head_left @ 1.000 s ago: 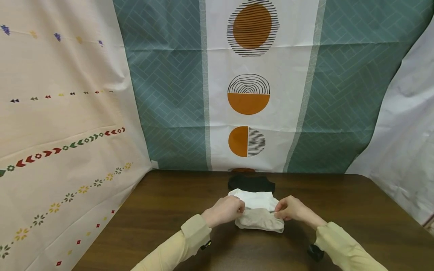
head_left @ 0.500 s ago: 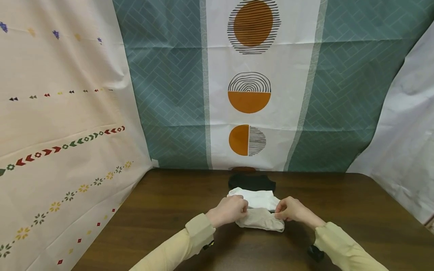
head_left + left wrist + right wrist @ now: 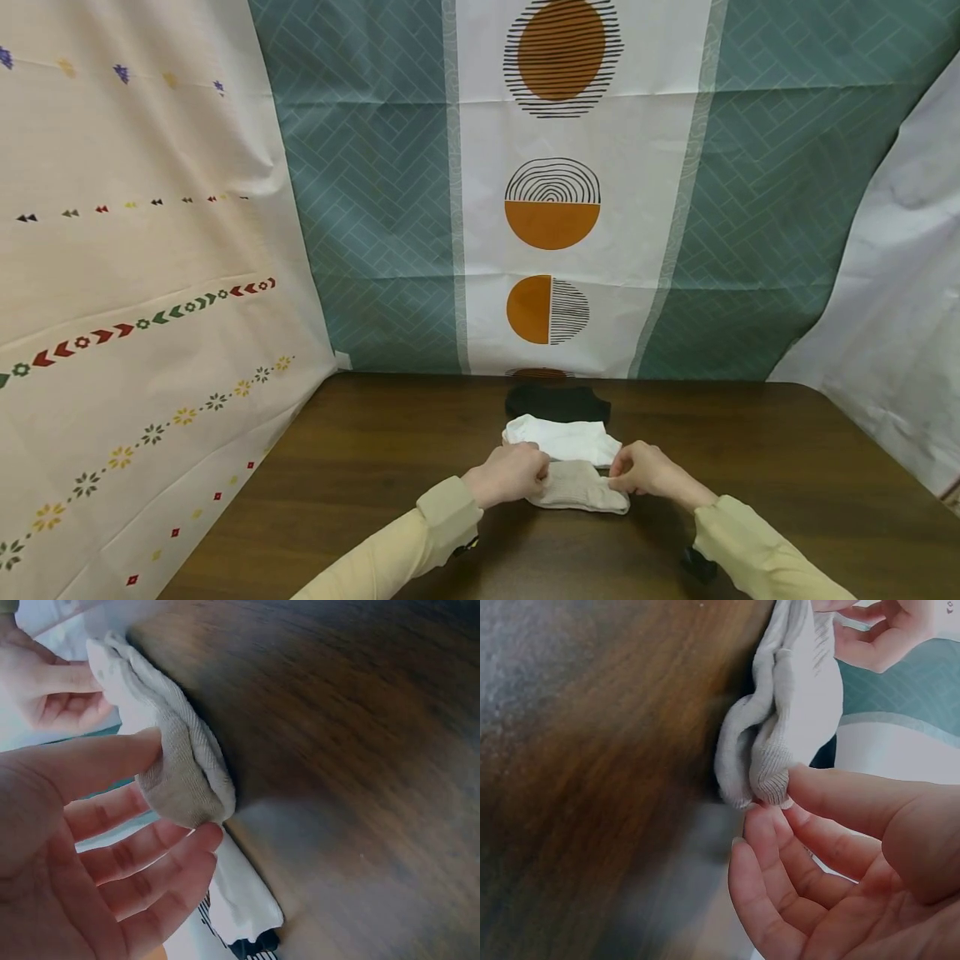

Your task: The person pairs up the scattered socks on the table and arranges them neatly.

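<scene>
A beige ribbed sock (image 3: 573, 487), folded flat in layers, lies crosswise on the brown table. At its left end my left hand (image 3: 512, 473) holds it. In the left wrist view the left thumb (image 3: 120, 757) lies on the fabric and the curled fingers reach the rounded end. My right hand (image 3: 647, 473) pinches the right end. The right wrist view has that thumb (image 3: 840, 796) on the ribbed edge opposite the fingertips. Just behind lies a white sock (image 3: 566, 438), touching or nearly touching the beige one. Behind that is a black sock (image 3: 557, 403).
The wooden table (image 3: 360, 467) extends on both sides of the sock row. A teal and white patterned cloth (image 3: 375, 208) hangs along its back edge. Pale cloths hang at the left (image 3: 150, 250) and right (image 3: 900, 292).
My left hand has shifted slightly right and nearer along the beige sock's left end. The right hand stays at the right end with little movement. The socks lie almost as before.
</scene>
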